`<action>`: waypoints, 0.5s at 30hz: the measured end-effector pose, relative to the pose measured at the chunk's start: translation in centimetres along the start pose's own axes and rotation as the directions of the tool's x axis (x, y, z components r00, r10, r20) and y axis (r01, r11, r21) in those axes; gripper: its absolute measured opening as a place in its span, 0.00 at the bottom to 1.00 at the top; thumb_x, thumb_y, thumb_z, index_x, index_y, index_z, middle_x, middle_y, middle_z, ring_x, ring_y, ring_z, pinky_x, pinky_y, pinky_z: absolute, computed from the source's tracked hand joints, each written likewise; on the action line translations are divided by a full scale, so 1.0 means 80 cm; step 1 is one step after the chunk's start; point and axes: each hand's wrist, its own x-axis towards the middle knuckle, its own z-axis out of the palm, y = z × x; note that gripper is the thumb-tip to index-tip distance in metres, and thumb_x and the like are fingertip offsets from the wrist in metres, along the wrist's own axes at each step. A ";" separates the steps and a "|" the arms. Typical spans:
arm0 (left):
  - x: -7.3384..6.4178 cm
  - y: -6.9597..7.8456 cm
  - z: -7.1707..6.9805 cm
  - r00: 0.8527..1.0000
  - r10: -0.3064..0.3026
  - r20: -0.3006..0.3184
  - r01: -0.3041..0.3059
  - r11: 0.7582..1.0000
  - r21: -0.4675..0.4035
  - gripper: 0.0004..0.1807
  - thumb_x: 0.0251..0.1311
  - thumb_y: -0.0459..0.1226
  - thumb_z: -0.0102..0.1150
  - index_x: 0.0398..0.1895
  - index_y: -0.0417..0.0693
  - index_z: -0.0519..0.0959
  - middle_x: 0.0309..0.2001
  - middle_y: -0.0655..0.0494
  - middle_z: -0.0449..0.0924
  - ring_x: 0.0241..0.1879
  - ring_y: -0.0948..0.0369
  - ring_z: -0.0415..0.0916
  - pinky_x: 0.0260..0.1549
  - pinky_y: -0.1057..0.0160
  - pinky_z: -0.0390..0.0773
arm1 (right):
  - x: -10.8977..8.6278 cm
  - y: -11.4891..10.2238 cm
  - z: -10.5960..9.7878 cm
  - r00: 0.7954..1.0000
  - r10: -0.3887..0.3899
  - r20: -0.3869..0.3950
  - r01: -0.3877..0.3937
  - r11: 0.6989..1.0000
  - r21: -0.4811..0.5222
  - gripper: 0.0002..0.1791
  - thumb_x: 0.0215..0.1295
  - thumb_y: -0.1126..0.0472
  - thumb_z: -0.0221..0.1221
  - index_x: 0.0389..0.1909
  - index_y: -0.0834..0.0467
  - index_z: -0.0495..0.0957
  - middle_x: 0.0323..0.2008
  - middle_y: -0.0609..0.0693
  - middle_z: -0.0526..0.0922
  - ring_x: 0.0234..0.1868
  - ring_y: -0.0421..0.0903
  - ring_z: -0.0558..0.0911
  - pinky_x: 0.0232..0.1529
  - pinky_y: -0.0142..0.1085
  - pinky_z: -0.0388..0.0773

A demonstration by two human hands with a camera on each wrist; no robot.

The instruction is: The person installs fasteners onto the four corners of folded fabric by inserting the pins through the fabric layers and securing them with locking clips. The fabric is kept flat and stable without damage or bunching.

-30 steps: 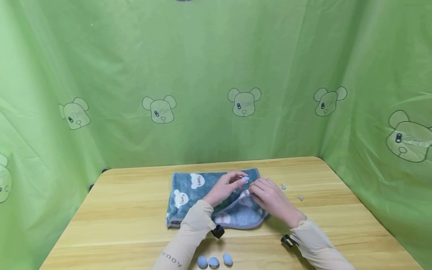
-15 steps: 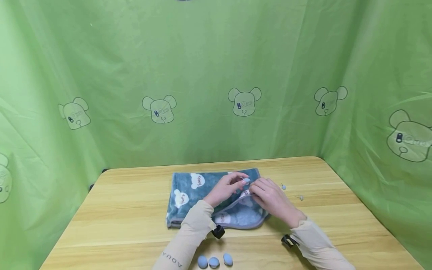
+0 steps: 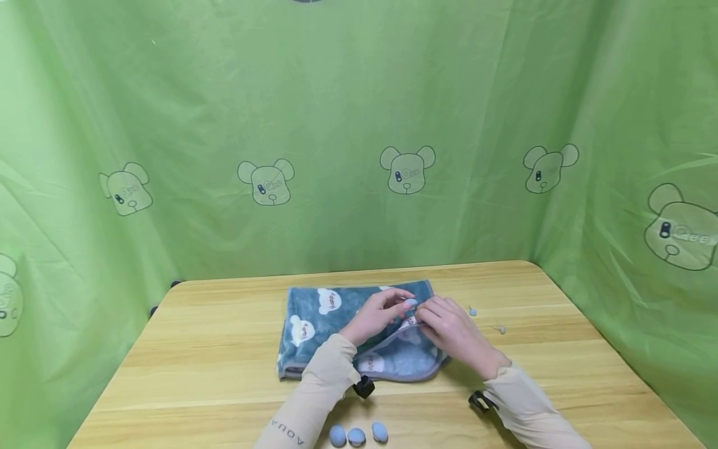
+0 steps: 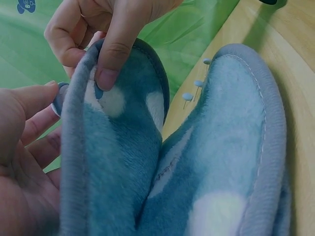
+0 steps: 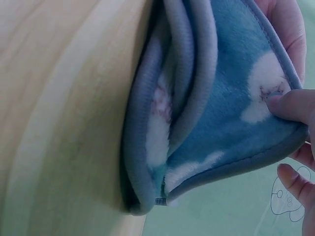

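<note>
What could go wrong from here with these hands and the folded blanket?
The left hand pinches a blue cap close to where the right hand pinches the folded blanket; a pin pushed through there might prick a fingertip. Loose pins lie near the right hand, which could brush them. The left sleeve reaches past three blue domed caps and might knock them away.

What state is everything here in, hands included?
Blanket, folded, one edge lifted.
Blue cap, held.
Left hand, pinching that cap.
Right hand, pinching the blanket's lifted edge.
Three blue caps, resting on the table.
Pins, on the table, shafts bare.
Green curtain, hanging, creased.
</note>
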 end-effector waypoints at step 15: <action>0.001 -0.011 -0.001 1.000 0.004 0.020 -0.004 1.000 -0.023 0.18 0.68 0.45 0.55 0.55 0.45 0.78 0.38 0.52 0.84 0.34 0.70 0.77 0.34 0.69 0.76 | -0.001 0.000 0.003 0.999 0.012 -0.041 -0.012 1.000 -0.005 0.11 0.49 0.64 0.68 0.35 0.55 0.80 0.35 0.46 0.82 0.38 0.44 0.78 0.37 0.36 0.72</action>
